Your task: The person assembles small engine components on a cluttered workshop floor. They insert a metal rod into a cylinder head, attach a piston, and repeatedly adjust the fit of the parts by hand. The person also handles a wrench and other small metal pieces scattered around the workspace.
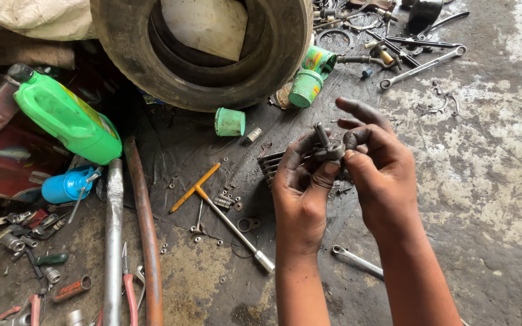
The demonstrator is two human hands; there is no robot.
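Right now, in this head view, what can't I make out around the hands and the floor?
- Small metal part: the fingers of the left hand and right hand cover most of it, so its kind is unclear.
- Finned metal piece: mostly hidden behind the left hand.
- Tyre: cut off by the top edge.
- Spanner: one end hidden under the right forearm.
- Loose nuts and washers: too small to tell apart.

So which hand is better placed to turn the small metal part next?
Probably the right hand: its fingertips pinch the metal part from above, while the left hand cradles and steadies it from below.
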